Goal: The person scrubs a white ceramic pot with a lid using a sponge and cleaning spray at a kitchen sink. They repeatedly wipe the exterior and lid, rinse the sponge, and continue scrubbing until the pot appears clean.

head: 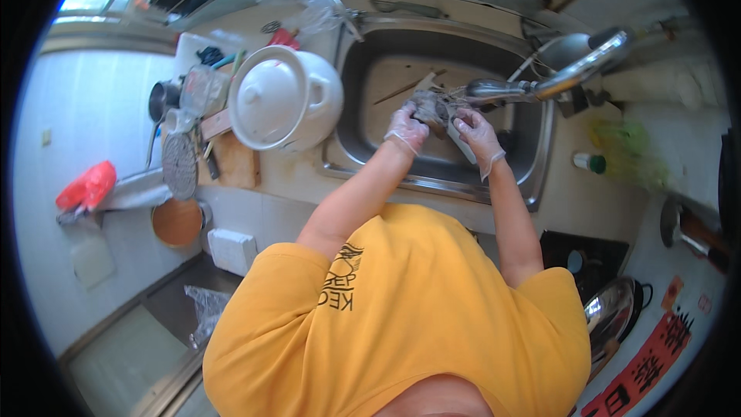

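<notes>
My left hand (pixel 408 127), in a clear disposable glove, grips a greyish, wet-looking clump (pixel 431 109) over the steel sink (pixel 376 156); what the clump is, I cannot tell. At its right side is my right hand (pixel 476 132), gloved the same way, its thumb and fingertips bent close together; whether they pinch a piece of it is unclear. The faucet spout (pixel 498 90) points at the clump from the right. Beneath the hands, a pale flat item (pixel 463 145) is partly covered. A thin brown stick (pixel 399 92) lies on the sink bottom.
Left of the sink stands a lidded white pot (pixel 272 98), beside a wooden cutting board (pixel 240 162) and a clear plastic container (pixel 202 90). A small green-capped jar (pixel 589 163) lies to the right. Behind the sink's left corner is a crumpled clear plastic bag (pixel 307 3).
</notes>
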